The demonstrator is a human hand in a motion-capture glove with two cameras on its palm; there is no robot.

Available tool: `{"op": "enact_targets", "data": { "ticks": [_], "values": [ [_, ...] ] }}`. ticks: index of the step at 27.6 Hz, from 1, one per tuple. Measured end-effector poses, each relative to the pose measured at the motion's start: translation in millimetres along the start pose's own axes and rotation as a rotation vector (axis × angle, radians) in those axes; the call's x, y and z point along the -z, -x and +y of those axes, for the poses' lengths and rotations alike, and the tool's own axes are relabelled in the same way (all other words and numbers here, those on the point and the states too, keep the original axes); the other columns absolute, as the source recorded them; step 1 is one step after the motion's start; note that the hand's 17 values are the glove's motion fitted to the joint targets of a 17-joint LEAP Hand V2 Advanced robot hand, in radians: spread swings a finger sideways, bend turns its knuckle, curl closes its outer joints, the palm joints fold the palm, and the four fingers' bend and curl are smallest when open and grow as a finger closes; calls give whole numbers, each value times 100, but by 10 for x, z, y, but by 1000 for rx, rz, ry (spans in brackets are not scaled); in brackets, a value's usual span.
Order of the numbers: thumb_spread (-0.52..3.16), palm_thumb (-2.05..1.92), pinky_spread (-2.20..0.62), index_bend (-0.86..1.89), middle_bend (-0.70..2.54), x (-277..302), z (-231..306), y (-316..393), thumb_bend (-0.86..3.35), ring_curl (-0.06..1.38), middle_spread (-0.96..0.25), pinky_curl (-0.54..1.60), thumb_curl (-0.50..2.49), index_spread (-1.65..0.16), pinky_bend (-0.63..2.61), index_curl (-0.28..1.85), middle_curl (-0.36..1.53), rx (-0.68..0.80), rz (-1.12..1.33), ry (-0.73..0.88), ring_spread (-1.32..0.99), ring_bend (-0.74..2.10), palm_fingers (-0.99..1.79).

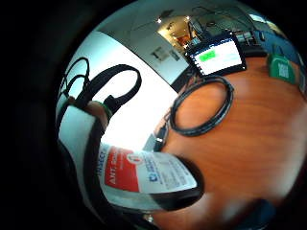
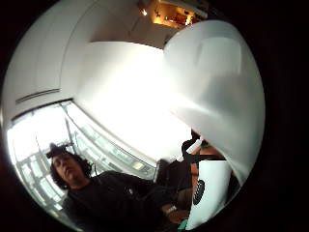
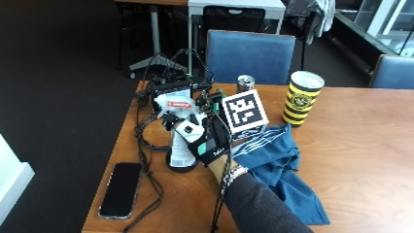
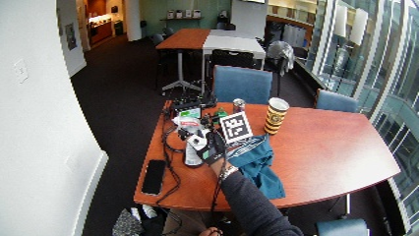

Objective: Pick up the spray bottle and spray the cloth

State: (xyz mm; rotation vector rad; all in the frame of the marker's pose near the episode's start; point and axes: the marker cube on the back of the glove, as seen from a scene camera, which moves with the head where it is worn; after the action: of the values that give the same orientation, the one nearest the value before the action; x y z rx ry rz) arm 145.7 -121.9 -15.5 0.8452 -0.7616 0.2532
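Your spray bottle (image 3: pixel 181 145) stands upright at centre-left of the outside view, base on the tabletop (image 3: pixel 362 145), just left of the blue cloth (image 3: pixel 278 167). Your right hand (image 3: pixel 206 141) is against its body, but whether the fingers are curled round it I cannot tell. It looks like rigid plastic with a slick label, probably light; take it high at the neck, finger reaching the trigger. A phone (image 3: pixel 120 189) lies at lower left.
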Motion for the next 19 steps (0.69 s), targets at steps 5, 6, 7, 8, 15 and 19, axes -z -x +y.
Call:
{"op": "enact_targets", "data": {
  "ticks": [5,6,7,8,15,19],
  "values": [
    [82,90,-27,17,50,-64,-122,176,-3,42,-19,38,60,-27,45,48,48,32,14,-15,-19,61,132],
    [82,90,-27,17,50,-78,-145,202,-3,42,-19,38,60,-27,45,48,48,40,13,-20,-19,61,132],
    [82,90,-27,17,50,-87,-166,225,-3,42,-20,38,60,-27,45,48,48,49,12,-25,-19,61,132],
    [81,90,-28,17,50,-92,-184,244,-3,42,-20,38,60,-27,45,48,48,60,13,-29,-20,61,132],
    [78,90,-30,16,49,-43,-304,365,-3,42,-21,40,60,-27,51,47,48,116,17,-34,-21,61,135],
    [78,91,-30,16,49,-34,-376,453,-3,42,-22,41,60,-28,54,47,48,139,1,-32,-22,61,135]
  ]
}}
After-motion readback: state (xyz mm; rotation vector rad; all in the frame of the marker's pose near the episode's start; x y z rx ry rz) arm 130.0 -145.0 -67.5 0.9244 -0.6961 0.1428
